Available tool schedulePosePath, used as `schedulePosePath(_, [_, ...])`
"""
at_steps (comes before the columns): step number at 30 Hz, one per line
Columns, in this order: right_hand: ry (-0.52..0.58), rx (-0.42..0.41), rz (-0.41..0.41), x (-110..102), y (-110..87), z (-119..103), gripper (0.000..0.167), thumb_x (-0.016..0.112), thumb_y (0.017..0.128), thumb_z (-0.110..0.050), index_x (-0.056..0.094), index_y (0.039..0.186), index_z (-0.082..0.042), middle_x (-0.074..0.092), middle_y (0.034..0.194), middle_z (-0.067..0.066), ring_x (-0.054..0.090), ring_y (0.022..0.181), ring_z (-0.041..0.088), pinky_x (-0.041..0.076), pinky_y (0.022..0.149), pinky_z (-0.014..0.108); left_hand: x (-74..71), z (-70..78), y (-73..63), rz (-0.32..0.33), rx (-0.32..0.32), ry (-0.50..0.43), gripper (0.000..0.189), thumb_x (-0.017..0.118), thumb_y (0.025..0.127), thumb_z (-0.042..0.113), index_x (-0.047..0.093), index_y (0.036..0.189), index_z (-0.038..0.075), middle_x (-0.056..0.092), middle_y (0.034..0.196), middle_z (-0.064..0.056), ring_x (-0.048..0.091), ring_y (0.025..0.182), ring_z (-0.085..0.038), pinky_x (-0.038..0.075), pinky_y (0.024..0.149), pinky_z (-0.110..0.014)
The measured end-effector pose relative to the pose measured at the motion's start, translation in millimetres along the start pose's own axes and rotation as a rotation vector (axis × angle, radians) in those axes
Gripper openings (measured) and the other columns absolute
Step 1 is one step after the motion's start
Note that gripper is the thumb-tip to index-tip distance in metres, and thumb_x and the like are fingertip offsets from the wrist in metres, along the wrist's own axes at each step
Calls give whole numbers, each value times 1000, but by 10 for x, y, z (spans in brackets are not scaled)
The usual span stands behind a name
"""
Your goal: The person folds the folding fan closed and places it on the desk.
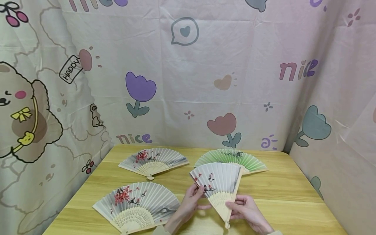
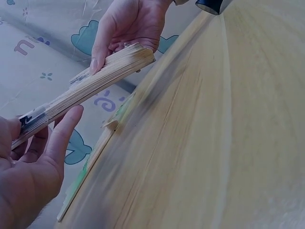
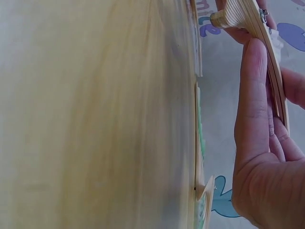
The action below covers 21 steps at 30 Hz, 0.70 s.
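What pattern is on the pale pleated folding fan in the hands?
The fan has a red-and-black blossom print, clearest in the head view.

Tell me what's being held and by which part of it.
A partly spread pale fan: the left hand holds its leaf's left edge; the right hand pinches the bare ribs on the right, above the pivot.

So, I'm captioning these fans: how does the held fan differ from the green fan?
The held fan is pale grey-white with red blossoms; the green fan is green with dark markings. The held fan is raised in the left hand and right hand, partly spread; the green fan lies on the table, spread wider. Both are pleated and pale-ribbed.
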State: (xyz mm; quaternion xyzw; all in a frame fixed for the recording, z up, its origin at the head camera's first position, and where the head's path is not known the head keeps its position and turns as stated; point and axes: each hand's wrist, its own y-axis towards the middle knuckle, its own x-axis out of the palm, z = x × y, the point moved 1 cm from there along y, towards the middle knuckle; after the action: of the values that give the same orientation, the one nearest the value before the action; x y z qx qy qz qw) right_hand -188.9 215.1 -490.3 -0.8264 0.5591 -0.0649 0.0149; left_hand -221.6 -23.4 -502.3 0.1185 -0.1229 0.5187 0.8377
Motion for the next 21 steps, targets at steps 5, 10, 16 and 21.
schedulePosePath(5, [-7,-6,-9,4,-1,-3,39,64,97,-7,55,121,22,76,90,2,72,73,11,69,72,28,4,4,-3,-22,1,-2,57,47,108,31,33,151,-3,57,136,-17,64,111,-17,66,87,-47])
schedulePosePath(10, [-22,-15,-28,20,-5,-14,40,65,96,-7,55,120,22,77,89,2,72,72,10,68,70,26,18,-2,1,-1,-13,20,57,48,107,31,34,151,-2,55,140,-23,65,114,-22,67,84,-45])
schedulePosePath(16, [-10,-15,-28,15,-10,-20,39,64,96,-6,54,120,23,77,90,1,72,72,10,68,71,28,32,-13,11,7,-18,3,55,44,109,28,31,153,-2,53,141,-27,65,115,-26,67,84,-45])
schedulePosePath(21, [-13,-2,1,11,-6,-28,39,64,96,-8,56,121,21,77,90,2,72,71,10,69,72,29,28,-12,18,13,-8,-1,53,44,109,24,28,155,2,54,141,-26,66,112,-24,67,83,-44])
